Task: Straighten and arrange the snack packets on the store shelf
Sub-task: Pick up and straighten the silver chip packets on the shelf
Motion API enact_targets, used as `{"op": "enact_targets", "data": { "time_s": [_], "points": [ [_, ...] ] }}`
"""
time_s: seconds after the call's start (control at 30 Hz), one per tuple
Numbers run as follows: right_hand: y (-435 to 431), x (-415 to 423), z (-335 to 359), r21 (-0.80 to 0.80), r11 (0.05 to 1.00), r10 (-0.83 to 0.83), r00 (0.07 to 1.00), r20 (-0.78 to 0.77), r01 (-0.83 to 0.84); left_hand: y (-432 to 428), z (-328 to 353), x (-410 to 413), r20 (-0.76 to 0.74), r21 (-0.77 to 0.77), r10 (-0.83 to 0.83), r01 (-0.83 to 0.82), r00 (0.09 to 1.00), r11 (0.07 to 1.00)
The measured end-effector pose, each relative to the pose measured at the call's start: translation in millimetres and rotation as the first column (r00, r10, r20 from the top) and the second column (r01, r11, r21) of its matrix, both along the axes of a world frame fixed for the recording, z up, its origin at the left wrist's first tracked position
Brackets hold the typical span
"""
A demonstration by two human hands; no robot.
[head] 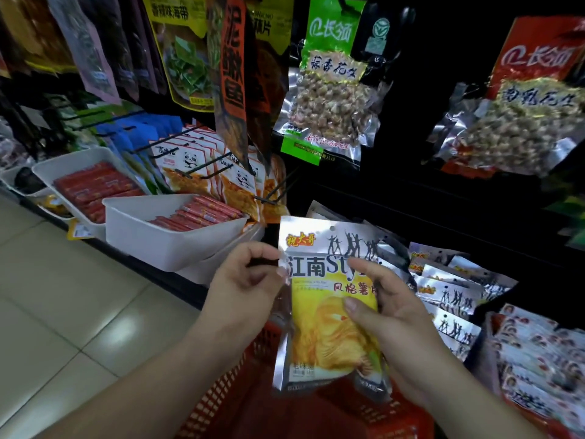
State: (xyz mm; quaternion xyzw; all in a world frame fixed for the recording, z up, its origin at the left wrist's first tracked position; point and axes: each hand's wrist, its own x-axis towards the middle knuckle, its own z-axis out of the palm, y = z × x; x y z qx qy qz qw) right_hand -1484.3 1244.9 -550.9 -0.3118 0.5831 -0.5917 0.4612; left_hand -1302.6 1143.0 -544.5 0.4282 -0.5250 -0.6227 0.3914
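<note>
I hold a silver and yellow chip packet (329, 299) upright in front of the shelf, above a red basket. My left hand (250, 286) pinches its left edge between thumb and fingers. My right hand (389, 315) grips its right side, thumb across the front. Behind it, on the low shelf, lies a row of matching silver packets (449, 293), overlapping and leaning. More white and red packets (544, 359) lie at the lower right.
A red plastic basket (247, 384) sits below my hands. White trays (177, 239) of red sausage sticks stand on the left shelf. Panda packets (196, 166) hang on black hooks. Peanut bags, green (329, 90) and red (522, 99), hang above. Tiled floor lies at the left.
</note>
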Motion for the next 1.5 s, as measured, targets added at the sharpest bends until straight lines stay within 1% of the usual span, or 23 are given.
{"op": "enact_targets", "data": {
  "time_s": [0.13,0.33,0.43,0.5,0.57,0.63,0.7,0.8,0.9,0.97,1.03,1.07,1.1,1.17,1.2,1.23,1.27,1.3,1.33,1.37,1.4,1.43,1.5],
  "points": [
    [0,-3,3,-0.029,0.999,-0.020,0.998,0.067,0.022,10,-1,-2,0.057,0.027,-0.289,0.288,0.956,0.957],
    [4,-18,0,0.008,0.972,0.233,0.970,0.069,-0.234,-2,-6,5,0.157,-0.053,-0.241,0.252,0.958,0.966],
    [4,-20,4,-0.012,0.990,0.138,0.990,-0.030,-0.139,1,-1,10,0.138,0.009,-0.390,0.393,0.910,0.920],
    [4,-21,6,-0.021,0.998,0.054,0.995,-0.084,-0.056,2,0,13,0.240,-0.002,-0.468,0.483,0.851,0.876],
    [6,-25,7,0.004,0.996,0.086,0.992,-0.089,-0.086,2,2,16,0.288,-0.036,-0.430,0.459,0.856,0.888],
    [9,-27,9,0.034,0.976,0.216,0.973,-0.076,-0.214,2,5,17,0.284,-0.059,-0.383,0.414,0.879,0.908],
    [12,-29,9,0.077,0.947,0.321,0.935,-0.150,-0.312,2,7,18,0.251,-0.067,-0.367,0.395,0.895,0.916],
    [15,-26,11,0.154,0.924,0.381,0.877,-0.291,-0.350,3,8,20,0.181,-0.052,-0.394,0.408,0.901,0.911],
    [13,-20,8,0.185,0.939,0.342,0.843,-0.415,-0.290,4,8,18,0.169,-0.060,-0.370,0.385,0.913,0.921],
    [12,-19,2,0.134,0.974,0.227,0.811,-0.539,-0.183,4,5,18,0.236,-0.113,-0.295,0.327,0.926,0.938],
    [11,-17,0,0.041,0.991,0.123,0.762,-0.636,-0.126,8,2,15,0.337,-0.234,-0.206,0.294,0.919,0.927],
    [12,-12,1,-0.008,0.989,0.112,0.786,-0.609,-0.146,13,0,13,0.370,-0.316,-0.172,0.298,0.913,0.901],
    [12,-6,2,-0.040,0.982,0.137,0.841,-0.523,-0.185,19,-3,9,0.389,-0.402,-0.159,0.322,0.907,0.857],
    [11,6,6,-0.068,0.962,0.239,0.935,-0.261,-0.265,33,-11,-2,0.437,-0.530,-0.205,0.435,0.876,0.728],
    [11,10,9,-0.074,0.956,0.268,0.948,-0.173,-0.284,41,-13,-6,0.487,-0.563,-0.221,0.497,0.845,0.660],
    [9,12,8,-0.068,0.963,0.247,0.954,-0.169,-0.262,47,-14,-9,0.521,-0.590,-0.227,0.540,0.823,0.600],
    [7,13,7,-0.060,0.977,0.187,0.962,-0.200,-0.203,50,-15,-12,0.518,-0.592,-0.263,0.563,0.814,0.576],
    [5,10,5,-0.050,0.989,0.125,0.964,-0.235,-0.140,53,-13,-13,0.479,-0.566,-0.321,0.567,0.817,0.598],
    [4,6,3,-0.048,0.995,0.067,0.965,-0.255,-0.082,54,-9,-13,0.404,-0.522,-0.372,0.544,0.836,0.657],
    [4,2,2,-0.042,0.998,0.026,0.965,-0.262,-0.038,51,-7,-12,0.331,-0.499,-0.359,0.485,0.872,0.718],
    [5,-2,3,-0.038,0.999,0.000,0.964,-0.264,-0.011,47,-7,-10,0.268,-0.482,-0.287,0.386,0.920,0.787],
    [5,-6,4,-0.039,0.999,0.001,0.966,-0.258,-0.012,39,-9,-8,0.263,-0.496,-0.164,0.279,0.951,0.822],
    [7,-10,6,-0.052,0.998,0.032,0.978,-0.205,-0.044,24,-13,-1,0.284,-0.447,-0.016,0.148,0.959,0.882]
  ]
}}
